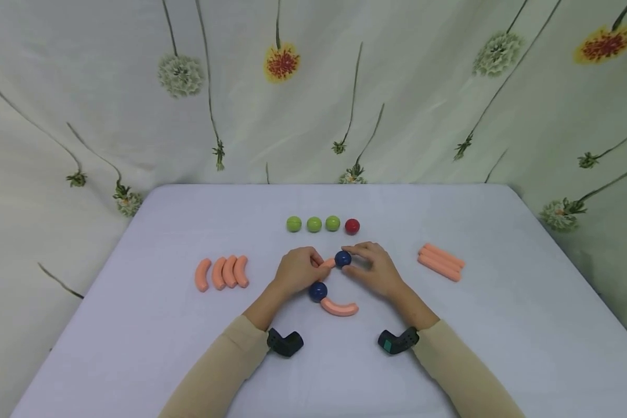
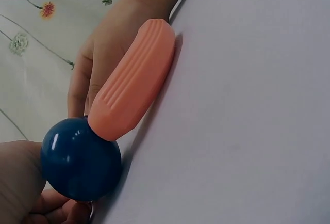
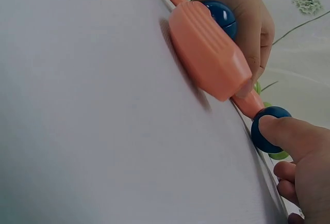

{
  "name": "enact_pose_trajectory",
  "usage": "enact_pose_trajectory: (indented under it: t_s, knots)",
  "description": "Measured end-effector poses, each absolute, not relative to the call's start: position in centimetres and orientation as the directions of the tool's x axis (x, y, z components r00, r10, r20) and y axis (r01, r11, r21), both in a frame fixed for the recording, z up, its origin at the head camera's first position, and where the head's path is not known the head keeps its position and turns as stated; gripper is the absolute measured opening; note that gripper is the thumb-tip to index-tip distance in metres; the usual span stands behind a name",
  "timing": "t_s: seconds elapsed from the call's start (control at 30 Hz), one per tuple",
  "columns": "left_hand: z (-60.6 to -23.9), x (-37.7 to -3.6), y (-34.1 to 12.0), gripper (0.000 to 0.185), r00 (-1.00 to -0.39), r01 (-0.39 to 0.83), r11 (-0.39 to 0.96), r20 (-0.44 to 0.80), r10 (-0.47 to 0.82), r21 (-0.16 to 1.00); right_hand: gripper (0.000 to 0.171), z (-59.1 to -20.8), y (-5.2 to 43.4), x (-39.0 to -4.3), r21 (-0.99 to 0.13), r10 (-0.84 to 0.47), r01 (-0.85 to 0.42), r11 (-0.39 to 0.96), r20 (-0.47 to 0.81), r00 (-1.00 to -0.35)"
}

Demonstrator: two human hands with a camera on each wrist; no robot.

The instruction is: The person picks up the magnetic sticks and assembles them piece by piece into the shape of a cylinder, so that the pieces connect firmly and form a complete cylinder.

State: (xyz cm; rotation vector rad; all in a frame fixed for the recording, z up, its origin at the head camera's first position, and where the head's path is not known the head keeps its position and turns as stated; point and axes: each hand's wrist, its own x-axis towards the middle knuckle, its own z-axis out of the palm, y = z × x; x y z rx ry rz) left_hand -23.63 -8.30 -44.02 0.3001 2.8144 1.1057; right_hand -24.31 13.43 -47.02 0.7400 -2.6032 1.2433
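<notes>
My left hand (image 1: 300, 270) pinches a short orange stick (image 1: 328, 263), mostly covered by the fingers in the head view. At the stick's far end, a glossy blue ball (image 1: 343, 259) is held between the thumb and fingers of my right hand (image 1: 375, 271). Beside the heel of my left hand sits a second blue ball (image 2: 81, 159). From that ball a curved, ridged orange piece (image 2: 135, 82) runs out to the right, touching it. In the right wrist view, the right thumb (image 3: 291, 133) presses on its ball.
Behind the hands stand several green balls (image 1: 314, 224) and a red ball (image 1: 352, 226) in a row. Several curved orange pieces (image 1: 230, 271) lie to the left. Straight orange sticks (image 1: 441, 262) lie together at the right on the white table (image 1: 136, 348). A flower-patterned cloth (image 1: 418, 87) hangs behind.
</notes>
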Motion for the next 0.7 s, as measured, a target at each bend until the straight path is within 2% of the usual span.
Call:
enact_pose_trajectory:
  t_s: [0.13, 0.23, 0.43, 0.6, 0.7]
  knots:
    - [-43.9, -23.5, -8.1, 0.027, -0.976, 0.171, 0.734, 0.008, 0.220, 0.658, 0.047, -46.8, 13.5, -24.4, -0.684, -0.362, -0.491, 0.539, 0.338, -0.869]
    - [-43.9, -23.5, -8.1, 0.026, -0.976, 0.168, 0.735, 0.008, 0.215, 0.657, 0.047, -46.5, 13.5, -24.4, -0.735, -0.331, -0.428, 0.526, 0.286, -0.899]
    - [-44.3, -23.6, -8.2, 0.024, -0.981, 0.155, 0.719, 0.017, 0.195, 0.678, 0.034, -45.7, 13.8, -24.8, -0.881, -0.153, -0.255, 0.400, 0.210, -0.966]
    - [-44.9, -23.8, -8.4, 0.023, -0.980, 0.165, 0.697, 0.039, 0.193, 0.698, 0.029, -45.5, 14.2, -25.7, -0.923, -0.048, -0.185, 0.337, 0.180, -0.983]
    - [-45.2, -23.8, -8.5, 0.022, -0.979, 0.174, 0.685, 0.052, 0.195, 0.708, 0.027, -45.4, 14.2, -26.2, -0.926, -0.008, -0.154, 0.344, 0.162, -0.987]
